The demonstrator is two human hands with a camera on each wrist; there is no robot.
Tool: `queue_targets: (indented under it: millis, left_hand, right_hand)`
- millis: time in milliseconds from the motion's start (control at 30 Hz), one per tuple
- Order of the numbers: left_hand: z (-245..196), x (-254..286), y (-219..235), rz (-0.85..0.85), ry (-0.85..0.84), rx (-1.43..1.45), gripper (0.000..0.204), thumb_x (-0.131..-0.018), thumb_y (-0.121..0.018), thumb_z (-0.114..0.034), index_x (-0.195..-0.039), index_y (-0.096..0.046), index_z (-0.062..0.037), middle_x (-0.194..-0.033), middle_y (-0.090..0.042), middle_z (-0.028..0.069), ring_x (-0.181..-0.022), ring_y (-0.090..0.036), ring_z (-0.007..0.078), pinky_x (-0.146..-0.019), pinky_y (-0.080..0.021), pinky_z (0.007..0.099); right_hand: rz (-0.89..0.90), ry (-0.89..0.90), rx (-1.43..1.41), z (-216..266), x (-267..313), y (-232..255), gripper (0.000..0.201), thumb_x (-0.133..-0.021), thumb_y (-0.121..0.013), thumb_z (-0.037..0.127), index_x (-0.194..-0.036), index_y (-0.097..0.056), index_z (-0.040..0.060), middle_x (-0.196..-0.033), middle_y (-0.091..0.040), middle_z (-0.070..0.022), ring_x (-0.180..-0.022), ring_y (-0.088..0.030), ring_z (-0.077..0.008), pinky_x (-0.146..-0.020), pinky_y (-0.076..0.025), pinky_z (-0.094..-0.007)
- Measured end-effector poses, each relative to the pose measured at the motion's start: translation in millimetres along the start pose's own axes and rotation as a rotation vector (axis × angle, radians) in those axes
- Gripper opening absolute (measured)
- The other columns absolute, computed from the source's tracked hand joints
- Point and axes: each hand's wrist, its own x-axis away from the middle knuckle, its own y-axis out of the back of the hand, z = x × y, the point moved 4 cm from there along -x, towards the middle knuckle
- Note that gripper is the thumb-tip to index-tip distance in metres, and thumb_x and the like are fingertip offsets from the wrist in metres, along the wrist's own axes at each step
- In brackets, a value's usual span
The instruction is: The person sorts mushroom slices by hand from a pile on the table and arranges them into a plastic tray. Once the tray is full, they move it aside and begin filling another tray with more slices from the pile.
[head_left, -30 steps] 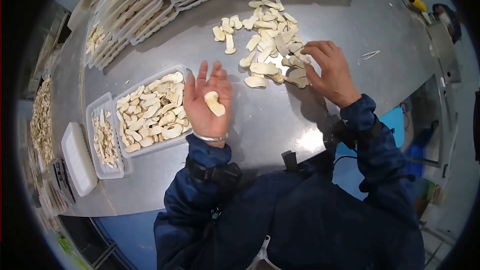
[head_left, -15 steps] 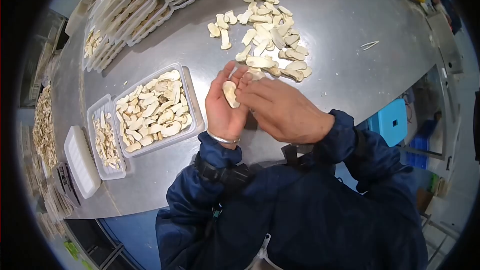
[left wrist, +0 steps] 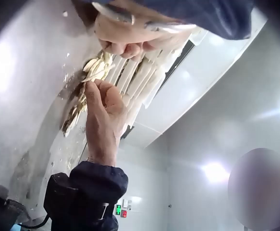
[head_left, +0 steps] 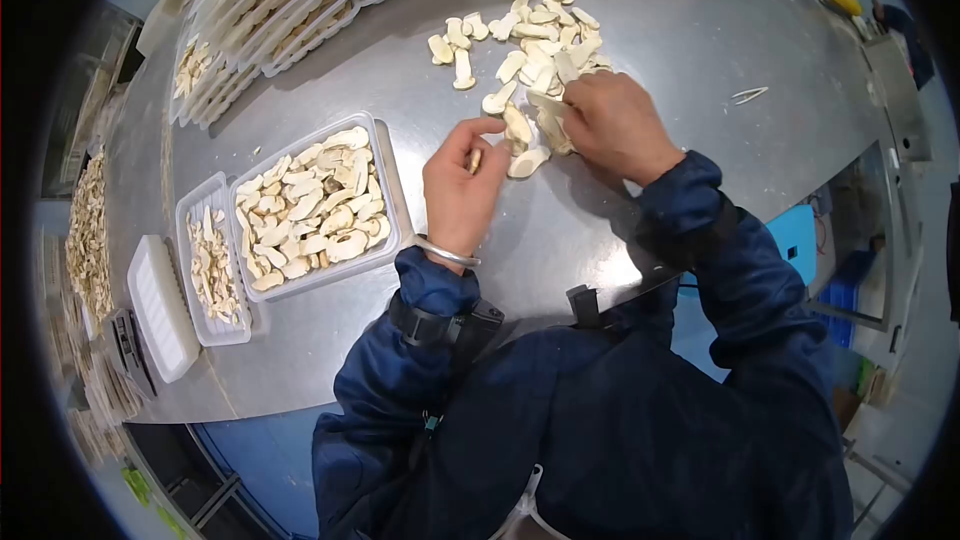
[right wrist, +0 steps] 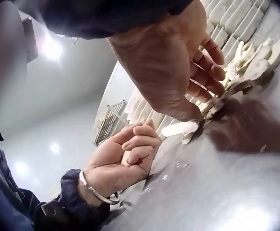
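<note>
My left hand [head_left: 462,190], a silver bangle at its wrist, curls its fingers around a pale mushroom slice [head_left: 475,159] that is mostly hidden. In the right wrist view this left hand [right wrist: 123,161] is turned palm up, fingers folded over the slice. My right hand [head_left: 622,125] is at the near end of the pile of mushroom slices [head_left: 540,40], pinching a slice [head_left: 546,106] between thumb and fingers. The left wrist view shows the right hand [left wrist: 104,113] with its fingertips at the pile. One slice [head_left: 528,162] lies on the metal table between the hands.
A clear tray [head_left: 398,225] full of slices and a narrower tray [head_left: 240,336] of small pieces stand left, beside a white lid-like tray [head_left: 160,310]. Stacked filled trays [head_left: 290,20] line the back. Several slices [head_left: 462,68] lie apart from the pile; tweezers [head_left: 749,95] lie right.
The left palm was open with a slice on it; its fingers are now curled over it. The right hand came to the left hand, then went back to the pile and took hold of a slice.
</note>
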Motion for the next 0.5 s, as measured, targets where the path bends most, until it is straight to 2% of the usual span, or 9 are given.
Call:
queue_targets:
  millis: [100, 133, 233, 267, 367, 433, 467, 500]
  left_hand:
    - [-5, 2, -4, 0.071, -0.031, -0.320, 0.031, -0.079, -0.074, -0.015, -0.107, -0.066, -0.0037, -0.066, -0.053, 0.0047, -0.056, -0.046, 0.0142, -0.057, -0.042, 0.0278]
    - [-9, 3, -5, 0.089, -0.033, -0.396, 0.033, -0.076, -0.075, -0.018, -0.106, -0.068, -0.0044, -0.070, -0.056, 0.0096, -0.058, -0.052, 0.0204, -0.060, -0.046, 0.0322]
    - [-15, 7, -10, 0.161, -0.167, -0.526, 0.029, -0.076, -0.075, -0.020, -0.101, -0.069, -0.0058, -0.078, -0.061, 0.0103, -0.066, -0.059, 0.0265, -0.062, -0.048, 0.0352]
    - [-15, 7, -11, 0.190, -0.163, -0.565, 0.026, -0.075, -0.074, -0.021, -0.096, -0.070, -0.0064, -0.084, -0.063, 0.0106, -0.074, -0.062, 0.0307, -0.064, -0.048, 0.0377]
    - [-15, 8, -14, 0.252, -0.198, -0.583, 0.023, -0.076, -0.073, -0.019, -0.094, -0.070, -0.0060, -0.083, -0.064, 0.0108, -0.074, -0.063, 0.0318, -0.065, -0.049, 0.0377]
    - [-14, 9, -16, 0.326, -0.179, -0.513, 0.019, -0.076, -0.072, -0.016, -0.092, -0.069, -0.0052, -0.081, -0.064, 0.0097, -0.071, -0.063, 0.0272, -0.065, -0.049, 0.0347]
    - [-14, 9, -17, 0.360, -0.168, -0.478, 0.018, -0.077, -0.072, -0.015, -0.091, -0.068, -0.0048, -0.080, -0.064, 0.0092, -0.069, -0.063, 0.0248, -0.065, -0.049, 0.0332]
    - [-11, 9, -14, 0.306, -0.113, -0.355, 0.016, -0.078, -0.071, -0.014, -0.090, -0.068, -0.0041, -0.079, -0.064, 0.0074, -0.069, -0.062, 0.0212, -0.065, -0.048, 0.0312]
  right_hand:
    - [0.024, -0.254, -0.123, -26, 13, 13, 0.018, -0.080, -0.059, 0.017, -0.079, -0.065, 0.0007, -0.074, -0.063, -0.0176, -0.073, -0.061, -0.0362, -0.068, -0.048, -0.0430]
    - [0.049, -0.291, -0.100, -30, 17, 22, 0.019, -0.081, -0.059, 0.017, -0.086, -0.067, 0.0020, -0.077, -0.065, -0.0151, -0.075, -0.062, -0.0347, -0.068, -0.048, -0.0420]
    - [-0.014, -0.301, 0.008, -32, 27, 37, 0.019, -0.081, -0.058, 0.019, -0.089, -0.069, 0.0043, -0.082, -0.067, -0.0152, -0.079, -0.063, -0.0350, -0.073, -0.049, -0.0438]
    - [-0.121, -0.199, 0.073, -27, 29, 41, 0.019, -0.081, -0.061, 0.017, -0.094, -0.068, 0.0052, -0.087, -0.065, -0.0143, -0.081, -0.061, -0.0342, -0.074, -0.049, -0.0439]
    - [-0.149, -0.084, -0.094, -7, 28, 37, 0.017, -0.079, -0.065, 0.013, -0.093, -0.064, 0.0032, -0.086, -0.059, -0.0136, -0.081, -0.058, -0.0343, -0.071, -0.046, -0.0422]
    - [-0.121, 0.038, -0.176, 14, 19, 27, 0.017, -0.078, -0.065, 0.014, -0.090, -0.060, 0.0030, -0.087, -0.059, -0.0142, -0.084, -0.058, -0.0348, -0.072, -0.046, -0.0434]
    - [-0.080, 0.039, -0.179, 22, 12, 21, 0.018, -0.078, -0.065, 0.016, -0.089, -0.059, 0.0028, -0.086, -0.059, -0.0144, -0.083, -0.058, -0.0347, -0.072, -0.046, -0.0433]
    - [-0.037, 0.043, -0.183, 29, 6, 15, 0.019, -0.078, -0.065, 0.017, -0.089, -0.059, 0.0026, -0.086, -0.058, -0.0145, -0.083, -0.058, -0.0345, -0.073, -0.046, -0.0431]
